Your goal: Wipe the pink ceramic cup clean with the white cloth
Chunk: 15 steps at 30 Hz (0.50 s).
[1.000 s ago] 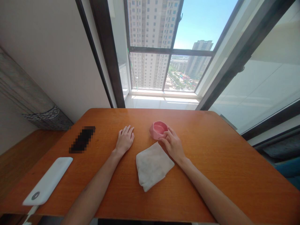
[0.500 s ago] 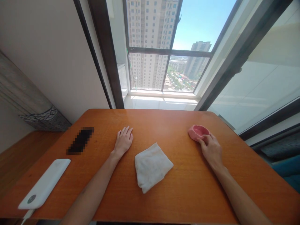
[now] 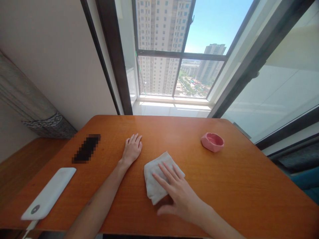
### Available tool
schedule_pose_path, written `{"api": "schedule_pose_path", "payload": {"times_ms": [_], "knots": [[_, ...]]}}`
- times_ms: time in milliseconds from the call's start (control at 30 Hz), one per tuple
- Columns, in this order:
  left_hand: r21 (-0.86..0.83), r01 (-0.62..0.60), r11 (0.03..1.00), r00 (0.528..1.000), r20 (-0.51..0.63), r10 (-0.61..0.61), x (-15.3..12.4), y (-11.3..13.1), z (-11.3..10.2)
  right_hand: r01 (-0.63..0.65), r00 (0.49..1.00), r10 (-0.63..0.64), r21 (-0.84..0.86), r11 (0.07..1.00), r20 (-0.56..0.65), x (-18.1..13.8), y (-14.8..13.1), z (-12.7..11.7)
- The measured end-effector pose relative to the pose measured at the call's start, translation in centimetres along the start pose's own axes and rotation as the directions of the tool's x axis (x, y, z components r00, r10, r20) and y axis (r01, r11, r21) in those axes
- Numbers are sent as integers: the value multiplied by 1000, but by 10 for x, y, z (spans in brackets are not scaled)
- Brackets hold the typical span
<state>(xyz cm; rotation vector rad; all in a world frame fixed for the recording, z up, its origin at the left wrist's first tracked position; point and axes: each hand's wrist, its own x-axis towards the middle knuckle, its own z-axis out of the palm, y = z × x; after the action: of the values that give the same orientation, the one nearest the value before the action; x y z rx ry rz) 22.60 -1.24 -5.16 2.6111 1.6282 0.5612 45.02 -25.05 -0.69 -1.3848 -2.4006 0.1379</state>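
My right hand [image 3: 175, 192] lies flat, fingers spread, on top of a folded white cloth [image 3: 155, 179] near the middle of the orange wooden table [image 3: 224, 186]. It grips nothing. My left hand [image 3: 132, 149] rests palm down on the table, a little left of the cloth and apart from it, fingers loosely together. A small pink dish [image 3: 212, 141] stands alone at the far right of the table, clear of both hands.
A white power bank [image 3: 49, 193] with a cable lies at the table's front left corner. Behind it sits a dark blurred object [image 3: 86, 148]. Large windows rise behind the table's far edge. A lower wooden surface [image 3: 15, 166] adjoins the left side.
My right hand let go of the pink dish after carrying it from beside the cloth to the far right, then came back and settled on the cloth. The left hand stayed put.
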Motion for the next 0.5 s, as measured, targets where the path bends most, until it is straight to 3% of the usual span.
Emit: {"api": "schedule_pose_path", "payload": {"times_ms": [100, 233, 300, 333, 367, 400, 433, 467, 500], "knots": [[2, 0, 1000, 1000, 2, 0, 0, 0, 0, 3, 1000, -3, -8, 1000, 12, -2, -15, 15], [-4, 1, 1000, 1000, 2, -1, -1, 0, 0, -88, 975, 105, 94, 992, -197, -28, 21, 0], [-9, 2, 1000, 1000, 1, -2, -1, 1, 0, -228, 894, 265, 142, 963, -362, -49, 46, -20], [-11, 2, 1000, 1000, 1, -2, -1, 1, -1, -320, 823, 351, 145, 936, -446, -60, 58, -31], [-12, 2, 1000, 1000, 1, -2, -1, 1, -1, -430, 720, 428, 133, 893, -547, -72, 70, -43], [-14, 2, 1000, 1000, 1, -2, 0, 1, -1, -520, 629, 460, 101, 848, -626, -84, 81, -53], [-15, 2, 1000, 1000, 1, -2, 0, 1, -1, -586, 572, 462, 56, 808, -678, -95, 91, -62], [-17, 3, 1000, 1000, 0, -3, -1, 1, -1, -628, 557, 436, -15, 778, -707, -107, 101, -67], [-18, 3, 1000, 1000, 0, -3, -1, 1, 0, -656, 573, 416, -91, 749, -706, -117, 112, -70]]}}
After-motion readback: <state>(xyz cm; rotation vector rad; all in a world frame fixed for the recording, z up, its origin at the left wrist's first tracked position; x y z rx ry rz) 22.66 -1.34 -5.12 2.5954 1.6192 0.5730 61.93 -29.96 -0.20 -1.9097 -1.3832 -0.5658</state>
